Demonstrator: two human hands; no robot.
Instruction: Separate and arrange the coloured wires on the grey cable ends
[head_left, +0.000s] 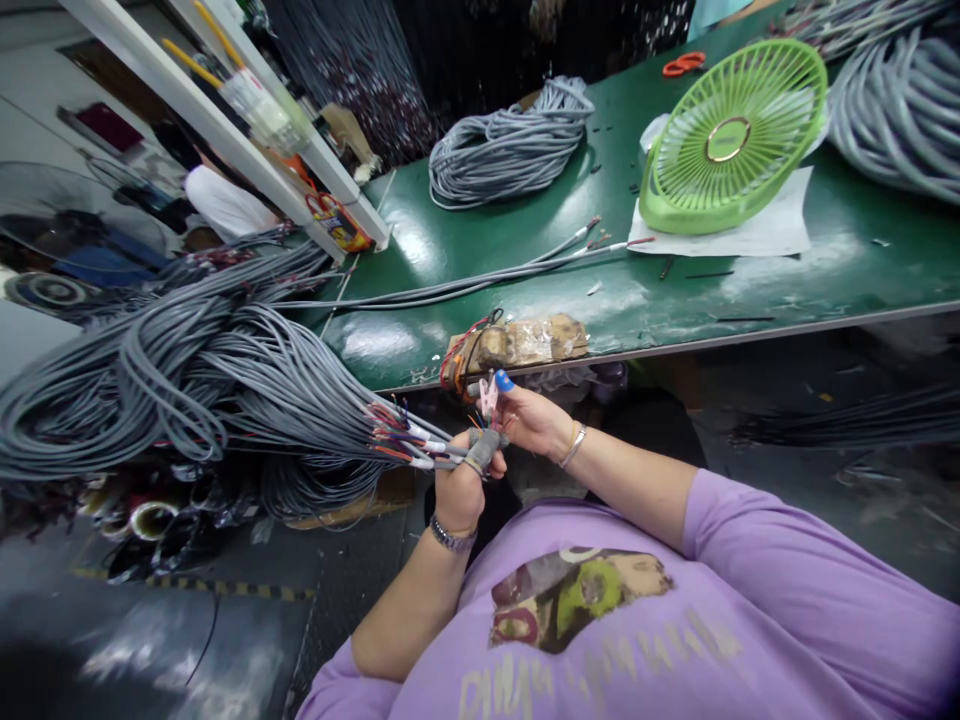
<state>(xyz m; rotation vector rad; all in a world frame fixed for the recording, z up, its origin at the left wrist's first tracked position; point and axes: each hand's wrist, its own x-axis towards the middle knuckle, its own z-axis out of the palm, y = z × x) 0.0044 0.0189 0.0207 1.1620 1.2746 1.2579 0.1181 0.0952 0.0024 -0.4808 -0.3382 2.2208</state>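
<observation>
My left hand (465,490), grey covering on its thumb and fingers, is closed around the stripped end of a grey cable (446,455). Fine coloured wires (476,422) stick up from that grip. Close beside it, my right hand (534,418) pinches a small pink clip-like piece (488,397) over the wires; a blue cover is on its thumb. Both hands are just in front of the table edge. A large bundle of grey cables (277,370) lies to the left, several white-sleeved ends with coloured wires pointing toward my left hand.
On the green table (405,350) lie a taped wooden block (536,342), loose grey cables (450,290), a coiled bundle (510,145) and orange-handled scissors (684,65). A green fan (739,135) stands on white paper (780,225). A white post (277,120) rises at left.
</observation>
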